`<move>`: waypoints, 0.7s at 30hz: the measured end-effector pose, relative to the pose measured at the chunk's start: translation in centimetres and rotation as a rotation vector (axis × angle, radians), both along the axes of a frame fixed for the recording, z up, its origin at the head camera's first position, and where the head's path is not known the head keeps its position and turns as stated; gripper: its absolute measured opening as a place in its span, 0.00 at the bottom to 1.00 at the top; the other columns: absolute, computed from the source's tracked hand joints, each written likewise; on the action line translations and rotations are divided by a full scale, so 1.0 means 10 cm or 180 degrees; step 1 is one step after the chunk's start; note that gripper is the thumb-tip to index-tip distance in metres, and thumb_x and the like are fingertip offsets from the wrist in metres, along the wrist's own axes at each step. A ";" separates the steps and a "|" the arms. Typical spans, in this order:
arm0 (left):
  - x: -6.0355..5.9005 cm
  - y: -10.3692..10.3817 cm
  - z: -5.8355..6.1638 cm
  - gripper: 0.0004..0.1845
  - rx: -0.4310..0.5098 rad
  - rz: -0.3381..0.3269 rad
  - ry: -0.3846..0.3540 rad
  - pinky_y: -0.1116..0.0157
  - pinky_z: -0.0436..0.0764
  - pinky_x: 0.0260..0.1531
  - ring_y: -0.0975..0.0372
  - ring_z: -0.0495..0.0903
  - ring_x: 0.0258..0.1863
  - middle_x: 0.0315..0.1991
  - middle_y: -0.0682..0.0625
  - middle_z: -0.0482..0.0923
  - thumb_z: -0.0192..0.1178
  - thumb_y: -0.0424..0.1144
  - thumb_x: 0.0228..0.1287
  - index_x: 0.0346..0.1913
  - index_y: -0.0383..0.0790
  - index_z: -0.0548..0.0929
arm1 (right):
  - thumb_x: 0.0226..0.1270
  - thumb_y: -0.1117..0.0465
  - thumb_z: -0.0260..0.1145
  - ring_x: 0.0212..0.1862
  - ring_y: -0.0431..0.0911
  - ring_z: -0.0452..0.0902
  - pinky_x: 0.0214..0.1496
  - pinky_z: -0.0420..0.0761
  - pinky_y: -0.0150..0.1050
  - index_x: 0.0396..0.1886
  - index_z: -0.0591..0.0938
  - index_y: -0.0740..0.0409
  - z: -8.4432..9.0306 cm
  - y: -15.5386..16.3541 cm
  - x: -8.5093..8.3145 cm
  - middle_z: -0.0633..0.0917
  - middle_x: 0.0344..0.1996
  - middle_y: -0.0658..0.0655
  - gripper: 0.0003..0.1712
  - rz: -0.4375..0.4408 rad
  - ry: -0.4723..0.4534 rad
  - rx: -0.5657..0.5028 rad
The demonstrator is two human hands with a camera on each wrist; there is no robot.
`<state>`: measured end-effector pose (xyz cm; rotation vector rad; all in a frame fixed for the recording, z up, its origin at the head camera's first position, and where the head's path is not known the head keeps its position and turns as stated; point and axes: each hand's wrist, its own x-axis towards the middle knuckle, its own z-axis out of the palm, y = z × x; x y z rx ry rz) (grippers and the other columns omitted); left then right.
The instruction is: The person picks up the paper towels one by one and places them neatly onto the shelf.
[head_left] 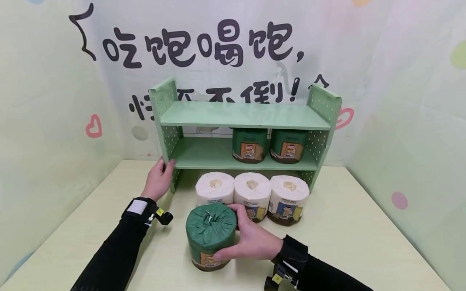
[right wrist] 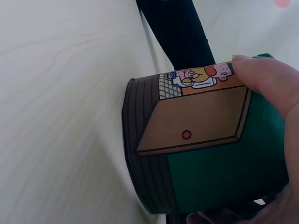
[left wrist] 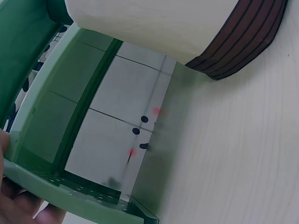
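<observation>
Green-wrapped toilet paper roll is standing upright on the bench, right hand curling its grip around it from three o'clock.

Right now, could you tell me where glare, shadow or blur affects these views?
Head view: sharp, even light, soft sheen on the shelf. Left wrist view: the white roll is washed out, shelf shadow on the table. Right wrist view: the thumb is blurred.

I saw a dark green roll with a brown striped base and an orange cartoon label, three white rolls with the same label, a pale green pegboard-dotted shelf, a cream table, and black sleeves.
</observation>
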<state>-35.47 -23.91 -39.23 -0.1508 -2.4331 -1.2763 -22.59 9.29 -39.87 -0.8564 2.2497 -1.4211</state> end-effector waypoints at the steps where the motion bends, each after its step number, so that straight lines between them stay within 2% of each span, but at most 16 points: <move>1: 0.01 0.00 0.00 0.27 0.0001 -0.0004 0.0001 0.63 0.68 0.23 0.56 0.66 0.26 0.30 0.46 0.64 0.38 0.59 0.82 0.64 0.42 0.71 | 0.52 0.47 0.83 0.76 0.47 0.61 0.77 0.61 0.55 0.76 0.48 0.40 0.00 0.00 0.00 0.66 0.72 0.46 0.63 0.0024 -0.0008 -0.0009; 5: 0.01 0.00 0.00 0.27 -0.0002 -0.0004 0.0004 0.63 0.68 0.23 0.56 0.66 0.26 0.30 0.46 0.64 0.38 0.60 0.81 0.64 0.42 0.71 | 0.51 0.48 0.84 0.76 0.46 0.61 0.77 0.61 0.56 0.78 0.46 0.38 -0.02 0.00 0.00 0.64 0.74 0.46 0.66 0.0092 -0.0011 -0.0038; 11: 0.02 0.00 0.00 0.29 0.0017 -0.0044 -0.0032 0.63 0.68 0.22 0.57 0.66 0.25 0.29 0.46 0.63 0.38 0.61 0.81 0.67 0.44 0.70 | 0.50 0.49 0.85 0.74 0.45 0.62 0.77 0.62 0.57 0.77 0.49 0.36 -0.05 -0.02 -0.01 0.64 0.73 0.44 0.64 0.0093 0.0029 -0.0104; 21: 0.01 -0.01 -0.01 0.28 -0.0019 -0.0023 -0.0001 0.63 0.69 0.23 0.56 0.66 0.25 0.29 0.46 0.64 0.38 0.61 0.81 0.67 0.44 0.70 | 0.51 0.49 0.84 0.71 0.42 0.68 0.75 0.66 0.53 0.76 0.53 0.36 -0.08 -0.04 -0.01 0.69 0.71 0.42 0.61 0.0047 0.0153 -0.0160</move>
